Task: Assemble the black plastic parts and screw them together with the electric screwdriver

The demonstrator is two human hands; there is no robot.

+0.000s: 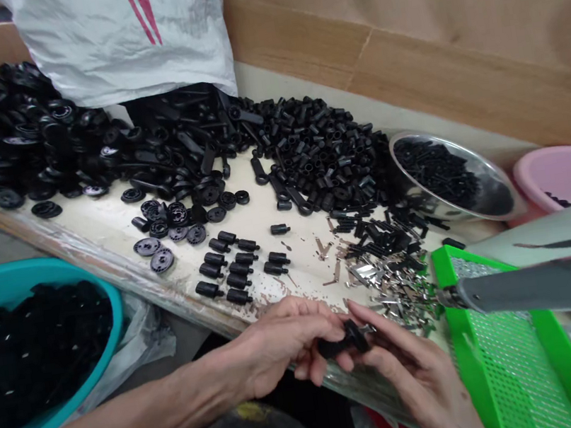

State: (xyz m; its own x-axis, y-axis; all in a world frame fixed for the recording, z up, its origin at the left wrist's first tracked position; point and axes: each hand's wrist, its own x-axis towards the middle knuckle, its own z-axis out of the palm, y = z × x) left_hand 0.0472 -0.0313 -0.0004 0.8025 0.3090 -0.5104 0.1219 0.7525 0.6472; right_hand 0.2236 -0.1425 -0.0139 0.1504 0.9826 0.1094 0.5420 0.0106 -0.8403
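Both hands meet over the table's front edge around a black plastic part (356,336) with a round collar. My left hand (297,341) is closed, gripping the part's thicker end between thumb and fingers. A small shiny metal bit (370,328) sticks out at the other end. My right hand (421,372) pinches around the collar, thumb below and index finger above. Just beyond the hands, several black cylinders with thin tips (237,268) lie in rough rows. Right of these are loose silver metal pieces (393,287) and thin black ribbed parts (374,233).
Piles of black discs and levers (147,149) and short black tubes (323,144) cover the table's back. A white sack (130,37) stands behind. A steel bowl (496,186), pink basin (568,168), green tray (565,358) and grey machine arm (554,285) are right; a teal tub (114,304) is left.
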